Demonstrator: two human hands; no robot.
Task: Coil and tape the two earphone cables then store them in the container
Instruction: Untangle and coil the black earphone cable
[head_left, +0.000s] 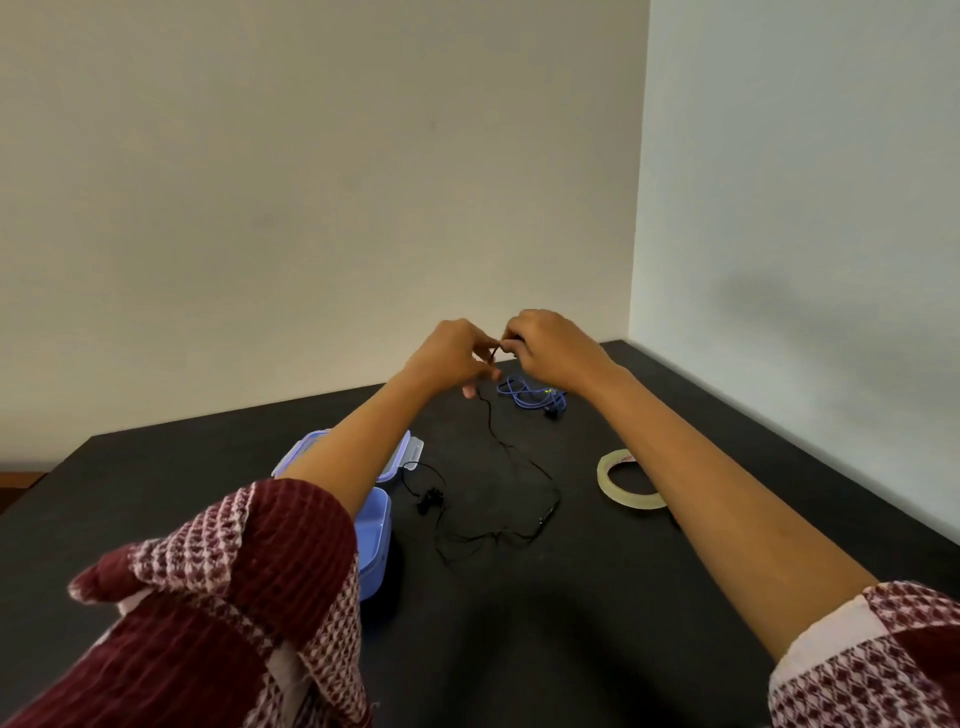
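Both hands are up at centre frame, raised above the black table (571, 623), fingertips almost meeting. My left hand (449, 358) pinches the black earphone cable (549, 512) between thumb and forefinger, the other fingers curled under. My right hand (550, 345) has its fingers bent in, pinching the same cable's top end just right of the left fingertips (there is a small dark bit between them; I can't tell if it is a loop or the plug). From the pinch the cable drops down to the table and runs loose toward lower centre, its earbuds (429, 500) lying just right of the container.

The blue earphone cable (524, 395) sits in a loose bunch on the table right below the right hand, not touched.

The blue container (378, 540) is at centre left, open, mostly hidden behind my left forearm and patterned sleeve (270, 571). I can't tell what is in it. Its lid (410, 448) lies flat on the table just beyond it, clip tab sticking out to the right.

The tape roll (604, 478) lies flat at centre right, partly behind the right forearm, well apart from both cables.
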